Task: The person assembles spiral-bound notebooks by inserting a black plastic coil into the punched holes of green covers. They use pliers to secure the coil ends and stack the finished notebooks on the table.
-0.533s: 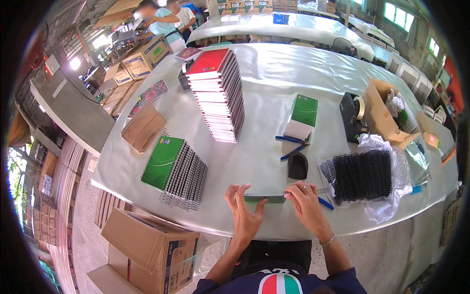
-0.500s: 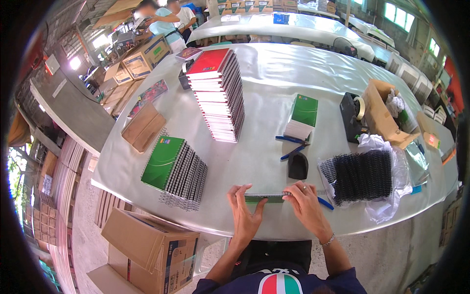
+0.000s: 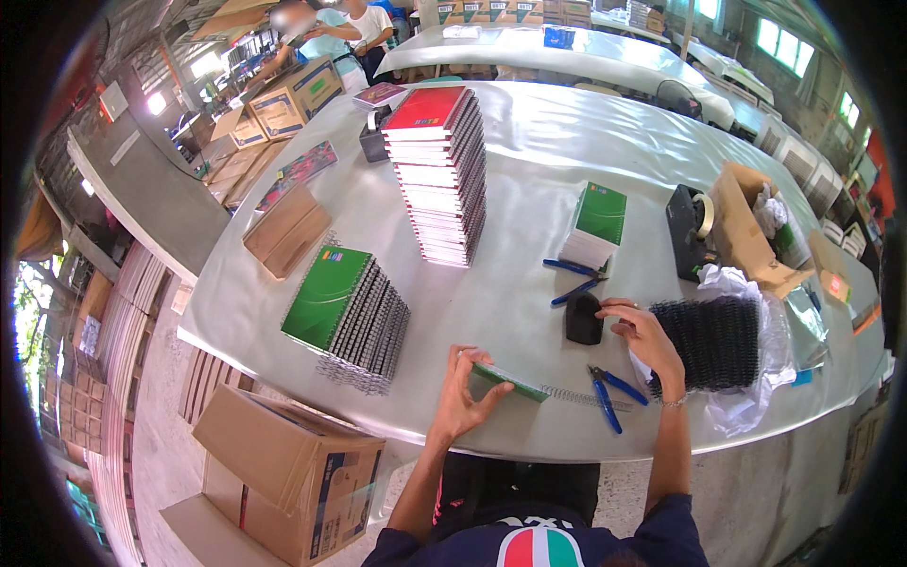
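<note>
A green notebook is tilted up on edge near you, pinched between the thumb and fingers of your left hand, its long axis slanting rightward and toward you. From its right end, a wire coil runs toward blue-handled pliers. Your right hand is farther off, beyond the coil, thumb and fingers parted beside a black block; contact is unclear. Black coils lie right of it.
</note>
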The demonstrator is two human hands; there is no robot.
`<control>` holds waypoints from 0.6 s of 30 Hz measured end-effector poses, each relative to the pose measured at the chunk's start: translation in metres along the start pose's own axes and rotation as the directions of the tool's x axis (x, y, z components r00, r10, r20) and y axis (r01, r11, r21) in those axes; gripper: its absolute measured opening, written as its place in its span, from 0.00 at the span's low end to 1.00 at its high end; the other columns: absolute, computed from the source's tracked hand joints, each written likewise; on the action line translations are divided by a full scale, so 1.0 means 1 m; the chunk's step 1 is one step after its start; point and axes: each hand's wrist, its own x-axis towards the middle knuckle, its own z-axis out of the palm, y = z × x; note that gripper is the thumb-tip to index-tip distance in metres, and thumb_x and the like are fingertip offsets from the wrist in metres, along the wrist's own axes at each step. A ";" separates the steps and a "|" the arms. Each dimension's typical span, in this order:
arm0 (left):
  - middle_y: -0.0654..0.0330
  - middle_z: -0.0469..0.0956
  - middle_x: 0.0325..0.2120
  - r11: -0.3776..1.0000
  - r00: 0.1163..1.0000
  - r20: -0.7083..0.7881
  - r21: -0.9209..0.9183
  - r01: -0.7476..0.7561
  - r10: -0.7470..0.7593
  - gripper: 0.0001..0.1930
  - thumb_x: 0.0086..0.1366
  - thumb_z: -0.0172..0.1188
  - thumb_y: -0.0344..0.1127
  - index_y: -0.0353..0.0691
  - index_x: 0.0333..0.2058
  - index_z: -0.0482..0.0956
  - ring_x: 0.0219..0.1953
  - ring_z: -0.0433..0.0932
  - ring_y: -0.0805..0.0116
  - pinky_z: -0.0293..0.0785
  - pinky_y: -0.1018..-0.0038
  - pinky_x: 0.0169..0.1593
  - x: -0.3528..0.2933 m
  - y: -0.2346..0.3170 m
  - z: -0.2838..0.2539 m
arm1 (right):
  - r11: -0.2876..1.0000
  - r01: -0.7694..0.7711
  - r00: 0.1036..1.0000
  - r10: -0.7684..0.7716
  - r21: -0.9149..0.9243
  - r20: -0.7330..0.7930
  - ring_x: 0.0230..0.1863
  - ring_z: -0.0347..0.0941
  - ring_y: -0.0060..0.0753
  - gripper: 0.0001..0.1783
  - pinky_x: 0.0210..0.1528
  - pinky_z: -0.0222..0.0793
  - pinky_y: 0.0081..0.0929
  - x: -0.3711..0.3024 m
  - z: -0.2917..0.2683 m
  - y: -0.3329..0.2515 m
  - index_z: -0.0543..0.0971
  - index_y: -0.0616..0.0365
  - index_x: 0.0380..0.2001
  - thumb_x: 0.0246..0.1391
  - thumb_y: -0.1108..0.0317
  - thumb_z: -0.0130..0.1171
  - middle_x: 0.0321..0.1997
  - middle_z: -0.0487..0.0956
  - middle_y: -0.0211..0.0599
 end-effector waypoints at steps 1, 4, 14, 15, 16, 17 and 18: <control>0.52 0.68 0.40 1.000 1.000 -0.003 -0.011 0.006 -0.006 0.25 0.53 0.74 0.37 0.38 0.44 0.70 0.49 0.68 0.52 0.68 0.61 0.53 0.000 -0.001 0.001 | 0.998 -0.039 0.999 0.039 0.042 0.009 0.50 0.76 0.40 0.18 0.50 0.71 0.31 0.003 0.000 0.005 0.80 0.62 0.45 0.50 0.87 0.57 0.54 0.77 0.40; 0.54 0.65 0.41 1.000 1.000 0.007 -0.013 -0.002 0.002 0.25 0.53 0.73 0.38 0.40 0.44 0.68 0.49 0.67 0.57 0.64 0.65 0.56 -0.002 -0.008 0.001 | 0.988 -0.136 0.990 0.134 0.072 0.035 0.49 0.77 0.40 0.17 0.47 0.72 0.32 0.007 0.004 0.009 0.81 0.62 0.43 0.49 0.85 0.61 0.56 0.77 0.40; 0.52 0.66 0.42 0.998 0.999 0.006 -0.048 -0.038 0.038 0.25 0.56 0.72 0.38 0.39 0.46 0.68 0.48 0.68 0.55 0.66 0.63 0.55 -0.003 -0.015 0.003 | 0.995 0.004 1.000 -0.004 0.095 -0.001 0.32 0.73 0.24 0.05 0.36 0.70 0.24 -0.004 0.021 0.003 0.77 0.64 0.38 0.58 0.79 0.58 0.39 0.78 0.35; 0.52 0.66 0.42 0.999 0.999 0.008 -0.034 -0.033 0.034 0.25 0.56 0.72 0.38 0.39 0.46 0.68 0.48 0.68 0.55 0.66 0.63 0.55 -0.003 -0.016 0.003 | 0.985 -0.082 0.996 0.079 0.151 0.028 0.32 0.73 0.22 0.04 0.35 0.70 0.22 -0.006 0.020 -0.002 0.77 0.64 0.38 0.60 0.78 0.57 0.35 0.78 0.34; 0.52 0.66 0.42 0.999 1.000 0.010 -0.019 -0.028 0.029 0.25 0.56 0.72 0.39 0.39 0.46 0.68 0.48 0.68 0.55 0.66 0.63 0.55 -0.003 -0.016 0.002 | 0.957 -0.105 0.994 0.091 0.270 0.065 0.32 0.72 0.20 0.04 0.34 0.69 0.21 -0.007 0.018 -0.004 0.77 0.64 0.38 0.61 0.75 0.57 0.33 0.77 0.32; 0.52 0.66 0.42 0.999 1.000 0.008 -0.026 -0.028 0.028 0.25 0.56 0.72 0.38 0.38 0.46 0.68 0.48 0.68 0.55 0.65 0.64 0.55 -0.003 -0.015 0.002 | 0.915 -0.130 0.990 0.098 0.383 0.103 0.31 0.71 0.19 0.04 0.34 0.67 0.19 -0.008 0.016 -0.004 0.77 0.63 0.38 0.63 0.73 0.57 0.30 0.75 0.30; 0.52 0.66 0.42 0.999 1.000 0.006 -0.031 -0.026 0.027 0.25 0.56 0.71 0.38 0.38 0.46 0.68 0.48 0.68 0.55 0.65 0.64 0.55 -0.003 -0.014 0.002 | 0.858 -0.157 0.985 0.099 0.489 0.141 0.31 0.70 0.17 0.06 0.33 0.66 0.18 -0.010 0.014 -0.006 0.77 0.63 0.38 0.64 0.71 0.57 0.28 0.74 0.28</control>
